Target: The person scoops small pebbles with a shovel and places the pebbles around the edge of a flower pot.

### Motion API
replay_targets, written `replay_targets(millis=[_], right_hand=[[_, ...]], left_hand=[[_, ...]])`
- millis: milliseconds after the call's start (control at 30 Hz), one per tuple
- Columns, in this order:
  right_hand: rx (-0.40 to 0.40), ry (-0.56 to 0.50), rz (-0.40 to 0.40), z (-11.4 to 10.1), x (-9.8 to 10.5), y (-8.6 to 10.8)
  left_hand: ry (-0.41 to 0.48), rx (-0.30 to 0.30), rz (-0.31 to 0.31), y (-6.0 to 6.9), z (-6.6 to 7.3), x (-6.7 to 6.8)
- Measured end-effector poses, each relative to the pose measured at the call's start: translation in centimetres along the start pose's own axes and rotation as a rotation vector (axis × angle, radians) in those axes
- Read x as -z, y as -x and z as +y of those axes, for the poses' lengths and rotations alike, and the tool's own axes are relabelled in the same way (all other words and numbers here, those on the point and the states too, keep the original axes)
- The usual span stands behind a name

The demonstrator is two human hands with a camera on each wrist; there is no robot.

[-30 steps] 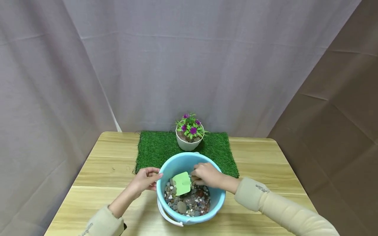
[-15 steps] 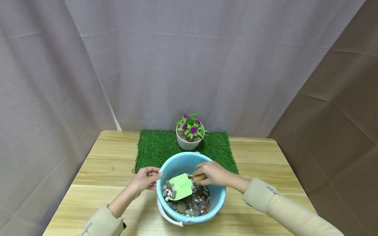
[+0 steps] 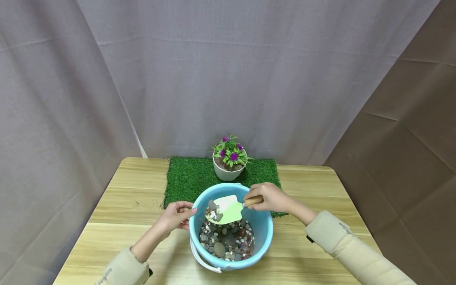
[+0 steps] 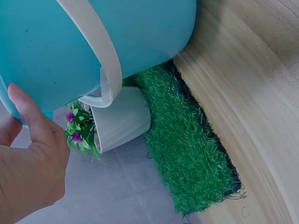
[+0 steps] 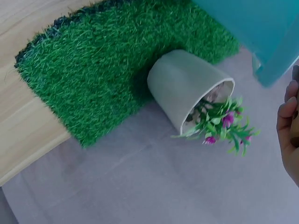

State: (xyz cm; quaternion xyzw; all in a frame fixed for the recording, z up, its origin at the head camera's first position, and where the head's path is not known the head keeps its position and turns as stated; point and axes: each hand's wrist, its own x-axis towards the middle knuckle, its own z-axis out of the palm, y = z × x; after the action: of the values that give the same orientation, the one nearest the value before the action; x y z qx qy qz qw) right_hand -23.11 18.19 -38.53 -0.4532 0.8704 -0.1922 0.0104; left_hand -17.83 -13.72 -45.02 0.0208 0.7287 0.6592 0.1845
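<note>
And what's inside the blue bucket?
Pebbles, grey, white and reddish, lie in the bottom of the blue bucket. The green trowel, carrying more pebbles, is over them, blocking part of the view. What's beneath the top layer is covered, so I can't tell.

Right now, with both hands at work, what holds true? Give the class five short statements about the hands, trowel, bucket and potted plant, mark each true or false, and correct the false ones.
1. The right hand grips the green trowel by its wooden handle. True.
2. The left hand touches nothing. False: it holds the blue bucket by its rim.
3. Some pebbles lie on the trowel. True.
4. The flowers are yellow. False: they are purple.
5. The white pot stands on the green mat. True.
</note>
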Motion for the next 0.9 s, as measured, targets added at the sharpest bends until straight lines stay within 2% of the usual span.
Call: replay_targets(millis=[367, 600, 900], right_hand=[[-0.025, -0.057, 0.052, 1.3, 1.6, 0.9], [-0.062, -0.089, 0.047, 1.8, 2.4, 1.5], [-0.112, -0.08, 0.104, 3.3, 3.1, 2.3]], left_hand=[[-0.003, 0.0, -0.002, 0.0, 0.0, 0.1], [-0.003, -0.003, -0.007, 0.0, 0.0, 0.0], [-0.003, -0.009, -0.012, 0.0, 0.2, 0.0]])
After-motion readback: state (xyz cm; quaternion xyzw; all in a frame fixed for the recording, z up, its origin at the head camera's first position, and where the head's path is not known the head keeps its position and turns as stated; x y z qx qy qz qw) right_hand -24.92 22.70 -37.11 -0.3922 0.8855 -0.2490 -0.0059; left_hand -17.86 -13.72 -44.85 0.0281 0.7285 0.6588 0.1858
